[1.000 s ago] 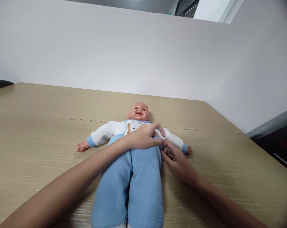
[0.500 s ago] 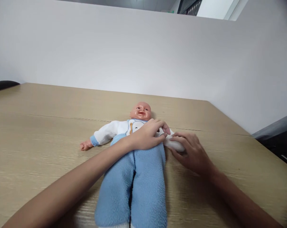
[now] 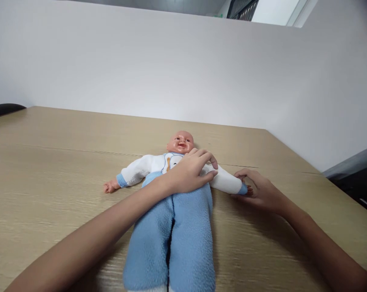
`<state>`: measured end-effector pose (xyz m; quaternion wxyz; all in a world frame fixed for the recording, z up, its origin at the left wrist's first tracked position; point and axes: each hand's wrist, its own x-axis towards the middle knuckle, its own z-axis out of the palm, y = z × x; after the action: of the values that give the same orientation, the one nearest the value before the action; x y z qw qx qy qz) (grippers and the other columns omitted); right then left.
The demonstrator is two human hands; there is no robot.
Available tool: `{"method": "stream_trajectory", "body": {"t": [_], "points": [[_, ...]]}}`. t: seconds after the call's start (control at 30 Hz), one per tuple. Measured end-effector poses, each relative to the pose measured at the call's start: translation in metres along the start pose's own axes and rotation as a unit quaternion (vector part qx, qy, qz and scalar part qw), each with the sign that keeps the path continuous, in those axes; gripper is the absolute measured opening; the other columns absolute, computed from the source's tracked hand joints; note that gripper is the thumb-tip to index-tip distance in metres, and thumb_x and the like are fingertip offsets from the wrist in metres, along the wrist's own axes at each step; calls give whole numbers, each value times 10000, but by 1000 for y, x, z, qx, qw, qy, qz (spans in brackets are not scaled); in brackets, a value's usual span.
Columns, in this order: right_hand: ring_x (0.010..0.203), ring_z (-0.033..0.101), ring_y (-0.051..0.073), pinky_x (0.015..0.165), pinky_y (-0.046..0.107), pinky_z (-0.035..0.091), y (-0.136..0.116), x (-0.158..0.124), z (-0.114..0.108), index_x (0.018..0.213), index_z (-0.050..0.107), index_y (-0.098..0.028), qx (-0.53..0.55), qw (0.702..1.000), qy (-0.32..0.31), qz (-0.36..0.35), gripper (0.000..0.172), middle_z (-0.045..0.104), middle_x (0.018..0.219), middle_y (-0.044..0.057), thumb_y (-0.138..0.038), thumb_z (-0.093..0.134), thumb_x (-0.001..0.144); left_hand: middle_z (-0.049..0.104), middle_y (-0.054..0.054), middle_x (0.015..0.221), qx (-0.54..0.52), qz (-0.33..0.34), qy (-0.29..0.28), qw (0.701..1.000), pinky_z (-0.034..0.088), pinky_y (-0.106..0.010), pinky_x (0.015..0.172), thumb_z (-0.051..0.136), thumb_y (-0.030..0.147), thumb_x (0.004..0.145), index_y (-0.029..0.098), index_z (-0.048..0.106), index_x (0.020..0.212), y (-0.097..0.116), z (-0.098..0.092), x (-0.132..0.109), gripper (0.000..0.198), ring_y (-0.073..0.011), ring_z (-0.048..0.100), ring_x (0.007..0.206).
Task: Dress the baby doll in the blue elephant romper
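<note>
A baby doll (image 3: 189, 227) lies on its back, in fuzzy blue trousers and a white top with a printed animal face. Across its chest rests my left hand (image 3: 191, 170), thumb and curled fingers on either side of the upper sleeve at the right. That white sleeve (image 3: 226, 181) stretches out to a blue cuff (image 3: 243, 189). My right hand (image 3: 259, 190) is loosely cupped round the cuff and the small doll hand (image 3: 249, 190), its fingers apart from its thumb. My left hand covers part of the chest and shoulder.
The doll lies on a wood-grain table (image 3: 65, 162) with a seam running across it. A pale wall (image 3: 141, 69) rises behind. Dark objects stand beyond the table at the right (image 3: 356, 182) and far left (image 3: 7, 108).
My right hand has slid outward to the right along the doll's sleeve, from the forearm to the cuff. The doll's hand now shows. My left hand stays almost in place.
</note>
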<state>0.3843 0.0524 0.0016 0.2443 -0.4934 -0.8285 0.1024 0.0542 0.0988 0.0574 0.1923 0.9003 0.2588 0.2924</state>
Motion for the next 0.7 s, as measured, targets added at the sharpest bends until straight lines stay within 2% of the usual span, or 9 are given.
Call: {"method": "stream_trajectory", "body": {"t": [0.17, 0.3, 0.43, 0.53, 0.7], "points": [[914, 747, 281, 770, 392, 602, -8, -1, -9, 1210, 653, -266, 9, 998, 53, -25, 499, 753, 1073, 77, -460, 906, 826, 698, -102, 1243, 7, 3, 0, 1000, 457, -457, 1059, 690, 335, 1013, 206, 641, 1185, 0, 0, 0, 220, -292, 597, 1142], [942, 734, 273, 828, 397, 598, -25, 1, -10, 1228, 645, -282, 31, 994, 90, -52, 476, 736, 1084, 65, -413, 901, 849, 679, -136, 1339, -11, 20, 12, 1000, 471, -477, 1070, 769, 388, 958, 185, 572, 1317, -2, 4, -1, 457, -318, 606, 1210], [998, 719, 292, 877, 418, 606, -50, 2, 2, 1242, 656, -299, 66, 986, 148, -41, 437, 722, 1129, 76, -402, 877, 880, 634, -175, 1464, -25, 46, 8, 999, 477, -493, 1098, 815, 418, 914, 171, 491, 1444, -6, 11, -3, 668, -341, 603, 1306], [1088, 714, 311, 933, 445, 632, -69, 2, 15, 1337, 623, -316, 119, 974, 195, -9, 506, 695, 1223, 96, -429, 861, 905, 657, -166, 1438, 3, 53, -9, 999, 486, -491, 1074, 812, 417, 905, 197, 531, 1412, -6, 15, -5, 620, -350, 617, 1293], [1210, 701, 283, 1067, 451, 629, -82, 1, 32, 1436, 539, -348, 217, 952, 214, 37, 598, 644, 1331, 96, -460, 839, 931, 721, -132, 1291, 41, 36, -25, 998, 481, -466, 1029, 748, 361, 938, 194, 607, 1312, -4, 15, -6, 433, -329, 639, 1183]]}}
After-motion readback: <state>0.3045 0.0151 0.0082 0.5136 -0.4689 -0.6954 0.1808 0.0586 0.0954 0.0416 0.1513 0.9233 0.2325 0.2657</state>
